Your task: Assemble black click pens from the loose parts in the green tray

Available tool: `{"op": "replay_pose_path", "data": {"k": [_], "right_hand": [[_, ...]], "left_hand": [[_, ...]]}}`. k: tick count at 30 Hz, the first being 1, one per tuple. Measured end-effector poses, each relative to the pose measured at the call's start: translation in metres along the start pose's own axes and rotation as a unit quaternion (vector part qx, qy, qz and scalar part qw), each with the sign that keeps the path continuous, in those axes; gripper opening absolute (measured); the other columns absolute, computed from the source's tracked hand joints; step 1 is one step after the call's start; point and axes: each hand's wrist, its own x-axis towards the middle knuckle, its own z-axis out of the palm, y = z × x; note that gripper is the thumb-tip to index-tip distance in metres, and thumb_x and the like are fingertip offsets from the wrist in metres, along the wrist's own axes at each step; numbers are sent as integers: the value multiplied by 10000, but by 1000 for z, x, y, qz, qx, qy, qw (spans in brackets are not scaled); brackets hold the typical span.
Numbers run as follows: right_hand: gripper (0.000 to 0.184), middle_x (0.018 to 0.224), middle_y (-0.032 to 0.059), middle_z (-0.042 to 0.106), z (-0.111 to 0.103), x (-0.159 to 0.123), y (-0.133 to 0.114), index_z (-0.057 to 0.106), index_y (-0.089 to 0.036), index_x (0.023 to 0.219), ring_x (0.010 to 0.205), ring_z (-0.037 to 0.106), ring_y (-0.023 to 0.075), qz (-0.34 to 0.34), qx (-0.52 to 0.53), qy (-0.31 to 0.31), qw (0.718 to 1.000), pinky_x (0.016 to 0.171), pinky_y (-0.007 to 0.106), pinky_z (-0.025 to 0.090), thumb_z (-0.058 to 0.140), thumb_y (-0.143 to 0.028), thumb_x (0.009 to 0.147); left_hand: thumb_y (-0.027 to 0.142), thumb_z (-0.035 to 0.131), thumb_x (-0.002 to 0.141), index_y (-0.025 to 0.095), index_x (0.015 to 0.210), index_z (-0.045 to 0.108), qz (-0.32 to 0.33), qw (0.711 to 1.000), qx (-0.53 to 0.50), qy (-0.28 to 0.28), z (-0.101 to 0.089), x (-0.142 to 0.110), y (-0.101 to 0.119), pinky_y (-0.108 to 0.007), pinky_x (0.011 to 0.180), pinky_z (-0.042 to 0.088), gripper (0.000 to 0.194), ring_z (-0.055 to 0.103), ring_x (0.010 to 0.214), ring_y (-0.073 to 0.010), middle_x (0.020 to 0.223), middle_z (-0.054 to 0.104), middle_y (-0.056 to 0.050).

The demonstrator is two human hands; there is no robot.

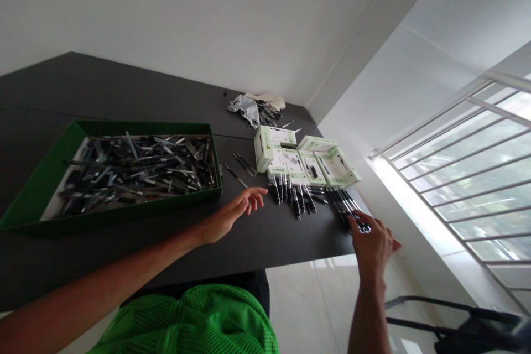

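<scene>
My left hand hovers over the dark table with its fingers loosely stretched and nothing in them. Just beyond it lie a few loose pens. At the right end of the table, my right hand has thumb and index finger pinched at the near ends of a row of black and clear pens; how many it grips is hidden. Between the hands, a bunch of pens lies with tips pointing various ways. Behind them are white and green cardboard boxes, some open and lying flat.
A green tray heaped with mixed pens fills the table's left part. At the back, grey and cream cloths lie by more pens. A wall and a barred window stand right. A black chair is at lower right.
</scene>
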Motion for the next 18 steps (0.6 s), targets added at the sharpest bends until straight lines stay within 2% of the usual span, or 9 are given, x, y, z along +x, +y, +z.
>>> {"op": "replay_pose_path", "data": {"k": [6, 9, 11, 14, 16, 18], "right_hand": [[437, 1023, 120, 776, 1, 1, 1, 812, -246, 1044, 963, 564, 333, -23, 9, 2, 1000, 891, 462, 280, 542, -573, 938], [441, 1023, 128, 774, 1, -1, -11, 813, -230, 1010, 960, 578, 330, -57, 36, 15, 998, 901, 475, 332, 543, -576, 961], [397, 1007, 122, 768, 0, -5, -29, 807, -212, 990, 953, 598, 310, -112, 94, 16, 989, 901, 455, 392, 562, -525, 979], [278, 985, 91, 752, -2, -16, -68, 790, -207, 1000, 946, 629, 269, -212, 183, -18, 960, 912, 410, 452, 595, -405, 1004], [229, 1001, 79, 746, -2, -25, -98, 780, -217, 1024, 965, 637, 258, -253, 203, -66, 944, 903, 388, 467, 597, -355, 1018], [208, 1004, 75, 745, 0, -34, -126, 774, -220, 1052, 975, 647, 257, -267, 191, -107, 938, 902, 383, 468, 601, -331, 1024]], "left_hand": [[646, 247, 1092, 247, 1463, 538, -11, 1000, 1, -4, 0, 0, 4, -397, 933, 396, 618, 505, 1028, -243, 1163, 568, -96], [651, 246, 1091, 247, 1459, 544, -17, 1000, 0, -5, 0, 0, 4, -393, 929, 395, 623, 505, 1026, -241, 1156, 569, -94], [657, 255, 1089, 243, 1451, 551, -18, 1000, 0, -5, 0, 0, 4, -388, 922, 397, 624, 507, 1026, -241, 1147, 576, -93], [646, 331, 1085, 225, 1427, 561, -30, 1000, 1, -9, 2, 2, 4, -376, 912, 402, 590, 514, 996, -229, 1105, 590, -84], [631, 367, 1084, 199, 1398, 567, -42, 999, -2, -17, 4, 4, 4, -358, 865, 413, 570, 525, 928, -211, 1033, 599, -70], [609, 357, 1093, 169, 1363, 576, -53, 998, -5, -28, 5, 4, 5, -337, 797, 418, 560, 533, 843, -193, 938, 603, -52]]}}
